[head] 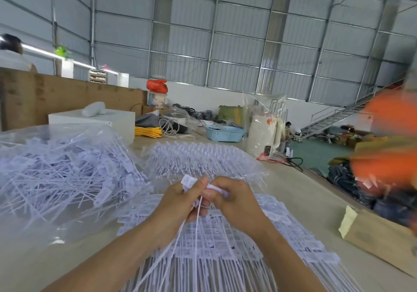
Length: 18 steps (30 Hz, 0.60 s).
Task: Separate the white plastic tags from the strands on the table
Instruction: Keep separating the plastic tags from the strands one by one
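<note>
I sit at a long pale table [291,192] in a big metal-walled shed. Two large masses of white plastic tags lie on it. To my left is a clear plastic bag [56,174] heaped with loose tags, far too many to count, their thin tails pointing every way. Straight ahead and under my forearms lie joined sheets of tags [225,235], still in rows, tails running toward me; I make out one sheet near me and another fanned out beyond my hands, though there may be more stacked beneath.

Smaller things: one brown paper packet [374,237] at my right, one white kettle in clear wrap [264,133] farther off, one blue basket [223,132] behind it. An orange blur at the right edge is too smeared to identify.

My two hands meet just above the near sheet. My left hand [180,198] pinches one white tag head [189,181], fingers curled round it, with a few long strands [194,221] trailing from the grip down toward my body. My right hand [232,198] pinches the neighbouring white piece [217,189], fingers curled. The two pieces touch between my fingertips, side by side, their long axes running roughly toward me. Both hands are equally near, so I judge the split calls for pulling them apart sideways.
</note>
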Each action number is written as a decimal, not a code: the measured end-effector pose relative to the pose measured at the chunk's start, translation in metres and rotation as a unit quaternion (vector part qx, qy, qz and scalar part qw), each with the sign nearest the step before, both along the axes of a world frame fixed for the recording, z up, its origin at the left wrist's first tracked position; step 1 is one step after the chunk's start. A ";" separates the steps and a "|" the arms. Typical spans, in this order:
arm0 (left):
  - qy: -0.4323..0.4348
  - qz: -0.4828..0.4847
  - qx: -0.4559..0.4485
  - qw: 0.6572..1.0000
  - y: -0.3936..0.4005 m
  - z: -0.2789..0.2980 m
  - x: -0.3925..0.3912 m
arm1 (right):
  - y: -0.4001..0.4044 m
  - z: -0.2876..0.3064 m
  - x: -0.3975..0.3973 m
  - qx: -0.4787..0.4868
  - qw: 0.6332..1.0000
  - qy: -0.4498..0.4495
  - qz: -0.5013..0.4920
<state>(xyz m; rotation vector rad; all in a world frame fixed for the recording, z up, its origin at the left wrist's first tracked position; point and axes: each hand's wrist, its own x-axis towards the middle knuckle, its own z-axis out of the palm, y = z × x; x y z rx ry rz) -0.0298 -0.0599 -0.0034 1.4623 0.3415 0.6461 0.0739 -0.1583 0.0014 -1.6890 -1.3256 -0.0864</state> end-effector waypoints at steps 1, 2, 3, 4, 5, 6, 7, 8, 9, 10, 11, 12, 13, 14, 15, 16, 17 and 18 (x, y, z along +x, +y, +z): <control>0.003 -0.003 -0.003 1.000 -0.001 0.000 0.000 | 0.000 0.000 0.001 -0.006 1.000 -0.002 0.002; 0.007 -0.001 -0.004 1.000 -0.002 0.000 0.000 | 0.000 0.000 0.002 -0.012 1.000 -0.008 -0.001; 0.011 0.010 -0.003 1.000 -0.002 0.000 0.000 | 0.000 -0.001 0.002 -0.013 1.000 -0.020 -0.009; 0.013 0.024 -0.001 1.000 0.000 0.001 0.001 | 0.001 -0.002 0.002 -0.007 0.999 -0.038 -0.020; 0.014 0.037 0.002 0.999 0.002 0.003 0.001 | 0.003 -0.003 0.001 0.003 0.997 -0.064 -0.035; 0.016 0.042 0.006 0.999 0.004 0.005 0.002 | 0.004 -0.004 -0.002 0.015 0.993 -0.102 -0.057; 0.018 0.043 0.010 0.999 0.004 0.007 0.002 | 0.005 -0.003 -0.006 0.025 0.985 -0.149 -0.083; 0.017 0.042 0.011 0.999 0.004 0.009 0.003 | 0.005 -0.002 -0.010 0.034 0.975 -0.194 -0.105; 0.014 0.045 0.011 0.999 0.003 0.010 0.004 | 0.005 0.002 -0.014 0.049 0.963 -0.234 -0.121; 0.011 0.051 0.016 0.999 0.004 0.013 0.004 | 0.003 0.006 -0.017 0.071 0.951 -0.271 -0.128; 0.019 0.070 0.029 0.997 0.008 0.016 0.002 | 0.001 0.011 -0.021 0.100 0.939 -0.305 -0.124; 0.038 0.111 0.046 0.992 0.019 0.020 0.000 | -0.002 0.015 -0.028 0.137 0.928 -0.328 -0.110; 0.057 0.175 0.053 0.982 0.036 0.024 -0.004 | -0.003 0.020 -0.037 0.179 0.922 -0.334 -0.079; 0.062 0.238 0.036 0.969 0.059 0.027 -0.013 | -0.003 0.023 -0.047 0.216 0.921 -0.323 -0.034; 0.035 0.274 -0.001 0.961 0.081 0.030 -0.026 | -0.003 0.024 -0.056 0.237 0.922 -0.306 0.009; -0.016 0.276 -0.042 0.960 0.097 0.034 -0.037 | -0.003 0.025 -0.062 0.241 0.924 -0.295 0.030; -0.077 0.254 -0.076 0.961 0.105 0.040 -0.045 | -0.002 0.026 -0.063 0.236 0.924 -0.302 0.016; -0.130 0.205 -0.108 0.964 0.107 0.046 -0.050 | -0.001 0.028 -0.058 0.225 0.922 -0.316 -0.013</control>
